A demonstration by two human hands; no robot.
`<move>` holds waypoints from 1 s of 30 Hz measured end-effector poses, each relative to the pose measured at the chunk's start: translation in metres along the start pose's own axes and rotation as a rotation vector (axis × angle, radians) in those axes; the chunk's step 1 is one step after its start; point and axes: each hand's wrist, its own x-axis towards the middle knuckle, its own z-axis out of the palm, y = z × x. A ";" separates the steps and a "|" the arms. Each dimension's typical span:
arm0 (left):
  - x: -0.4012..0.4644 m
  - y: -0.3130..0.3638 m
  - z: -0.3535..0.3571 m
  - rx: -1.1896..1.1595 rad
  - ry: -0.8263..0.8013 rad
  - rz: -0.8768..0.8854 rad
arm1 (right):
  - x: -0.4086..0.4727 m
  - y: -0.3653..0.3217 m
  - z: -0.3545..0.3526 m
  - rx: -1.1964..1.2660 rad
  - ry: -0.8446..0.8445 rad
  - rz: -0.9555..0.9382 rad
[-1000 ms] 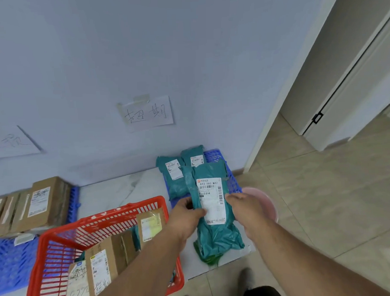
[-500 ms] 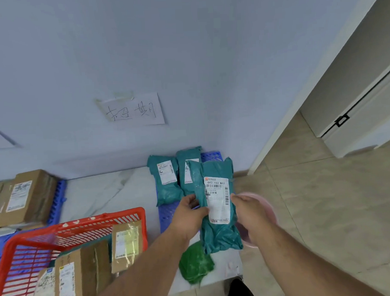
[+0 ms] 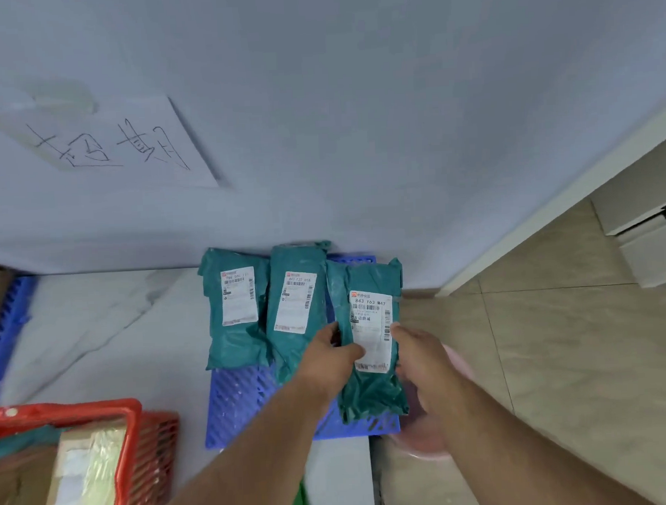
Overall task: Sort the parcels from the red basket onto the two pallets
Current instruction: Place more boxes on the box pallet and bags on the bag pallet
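The red basket (image 3: 133, 444) has slid to the lower left since a moment ago, and the teal parcel (image 3: 371, 388) now lies low over the blue pallet (image 3: 254, 401). Its long axis runs toward the wall, label up. Left hand (image 3: 328, 357) and right hand (image 3: 420, 357) pinch its edges, forearms extended. Beyond, two teal parcels (image 3: 235, 314) lie alongside.
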 end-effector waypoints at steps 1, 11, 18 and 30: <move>0.014 0.000 0.003 0.011 0.012 -0.009 | 0.014 -0.002 0.003 -0.024 -0.007 0.001; 0.104 -0.004 0.019 0.079 0.070 -0.064 | 0.143 0.001 0.022 -0.092 -0.067 0.021; 0.108 -0.004 0.018 0.137 0.025 -0.055 | 0.125 0.001 0.033 -0.040 -0.080 0.031; 0.088 -0.008 0.017 0.127 0.094 -0.050 | 0.121 -0.004 0.043 -0.093 -0.144 -0.020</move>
